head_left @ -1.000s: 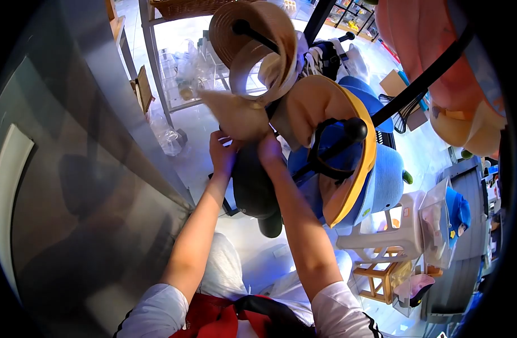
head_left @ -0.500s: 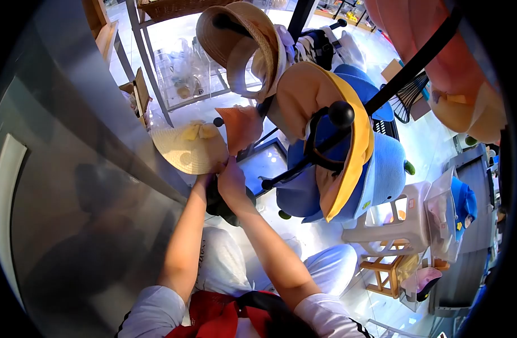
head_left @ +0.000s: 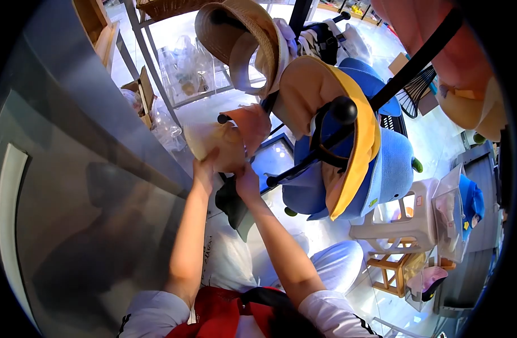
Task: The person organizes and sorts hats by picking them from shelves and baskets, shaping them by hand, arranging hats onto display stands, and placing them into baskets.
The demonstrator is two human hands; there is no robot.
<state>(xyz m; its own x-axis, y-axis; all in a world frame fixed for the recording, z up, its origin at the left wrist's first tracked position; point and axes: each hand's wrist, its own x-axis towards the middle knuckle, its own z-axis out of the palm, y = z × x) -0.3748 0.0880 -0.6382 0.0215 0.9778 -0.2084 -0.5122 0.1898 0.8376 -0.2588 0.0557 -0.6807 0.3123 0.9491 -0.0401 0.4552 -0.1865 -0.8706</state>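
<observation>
Between my two hands is a cream straw hat [head_left: 216, 143], blurred by motion, its brim pointing up and left. My left hand [head_left: 205, 164] grips its lower left edge. At its lower right edge is my right hand [head_left: 247, 183], closed on the rim, with its fingertips partly hidden. The straw hat overlaps an orange-pink hat [head_left: 254, 127] hanging by a black peg [head_left: 223, 119]. Below my hands hangs a dark cap [head_left: 230, 204], close to my right wrist.
A black rack arm [head_left: 419, 59] carries a yellow-brimmed hat [head_left: 357, 163] and blue hats [head_left: 396, 169] on my right. A woven sun hat [head_left: 222, 34] hangs above. A grey metal panel [head_left: 67, 225] stands close on the left; a plastic stool [head_left: 402, 219] stands right.
The straw hat has moved right and turned, now overlapping the orange-pink hat. My hands have moved apart, and more of the dark cap shows below them.
</observation>
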